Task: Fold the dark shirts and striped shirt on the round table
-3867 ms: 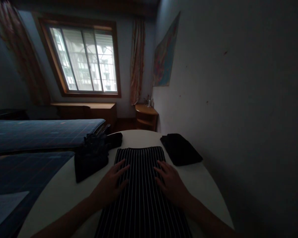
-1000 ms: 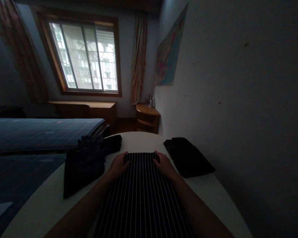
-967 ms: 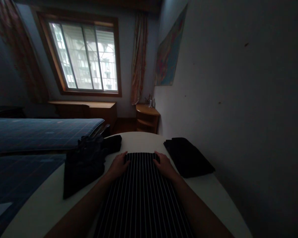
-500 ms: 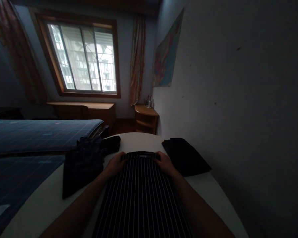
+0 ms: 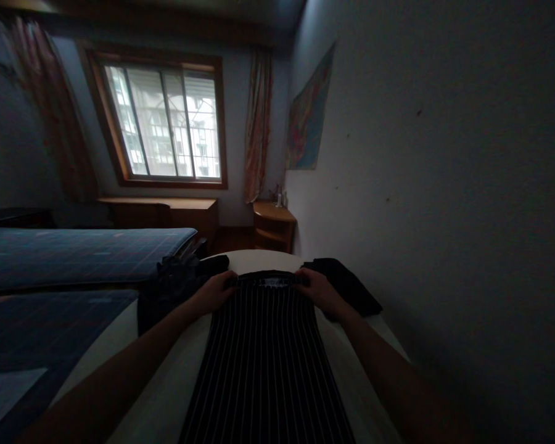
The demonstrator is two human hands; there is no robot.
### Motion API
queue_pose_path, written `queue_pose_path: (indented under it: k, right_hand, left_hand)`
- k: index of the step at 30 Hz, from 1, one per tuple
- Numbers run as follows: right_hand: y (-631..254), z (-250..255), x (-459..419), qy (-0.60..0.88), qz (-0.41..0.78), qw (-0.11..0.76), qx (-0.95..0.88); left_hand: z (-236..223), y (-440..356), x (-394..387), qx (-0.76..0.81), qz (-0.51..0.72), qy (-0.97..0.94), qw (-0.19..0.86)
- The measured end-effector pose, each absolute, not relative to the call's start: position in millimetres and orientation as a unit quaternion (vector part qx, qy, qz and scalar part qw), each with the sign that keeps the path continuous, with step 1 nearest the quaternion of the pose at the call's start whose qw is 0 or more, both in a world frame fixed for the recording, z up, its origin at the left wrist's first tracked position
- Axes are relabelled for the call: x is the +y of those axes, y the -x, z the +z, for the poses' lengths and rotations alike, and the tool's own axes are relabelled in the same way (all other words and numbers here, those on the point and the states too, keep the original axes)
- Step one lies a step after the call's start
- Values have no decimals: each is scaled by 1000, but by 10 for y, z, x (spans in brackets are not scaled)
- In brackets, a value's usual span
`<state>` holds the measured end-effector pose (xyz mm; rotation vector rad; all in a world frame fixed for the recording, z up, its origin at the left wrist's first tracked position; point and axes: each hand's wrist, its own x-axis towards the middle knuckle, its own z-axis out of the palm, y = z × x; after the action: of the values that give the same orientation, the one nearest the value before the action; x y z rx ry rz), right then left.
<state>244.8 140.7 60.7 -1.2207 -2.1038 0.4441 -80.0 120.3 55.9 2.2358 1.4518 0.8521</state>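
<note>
A black garment with thin white vertical stripes (image 5: 264,357) stretches from the middle of the round white table (image 5: 176,376) down toward me. Its kind is not clear, but its far end has a waistband-like edge with a pale label inside. At the left corner of that edge, my left hand (image 5: 218,291) pinches the cloth. My right hand (image 5: 318,290) grips the opposite corner. The band looks slightly lifted between the hands. Beyond my left arm lies a crumpled dark garment (image 5: 169,287). A folded black garment (image 5: 354,288) rests past my right hand.
To the left, a bed with a blue checked mattress (image 5: 87,256) borders the table. A plain wall (image 5: 444,246) runs along the right. Farther back stand a wooden desk (image 5: 189,216) and a corner shelf (image 5: 274,214), near a window (image 5: 166,123).
Both hands have moved slightly outward and away from me, raising the striped garment's far edge and showing more of its label. The camera view has tilted up a little.
</note>
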Motion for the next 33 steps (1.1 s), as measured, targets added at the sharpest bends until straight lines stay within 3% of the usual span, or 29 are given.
queue_pose_path:
  k: [4,9,24,33]
  right_hand:
    - [-2480,833,1034,447,157,322,-820]
    - [-2523,866,483,446,113,299,-836]
    - [-2689,71,-562,343,130,225,-902]
    - [-2754,-97,-639,244,5,257,-935]
  left_hand:
    - [713,850,781,489,289,-801,191]
    - [657,920,211,480,287,-823,99]
    - [126,865,-705,267,255,-929,-28]
    - [-38,883,-791,248,295,-920,-65]
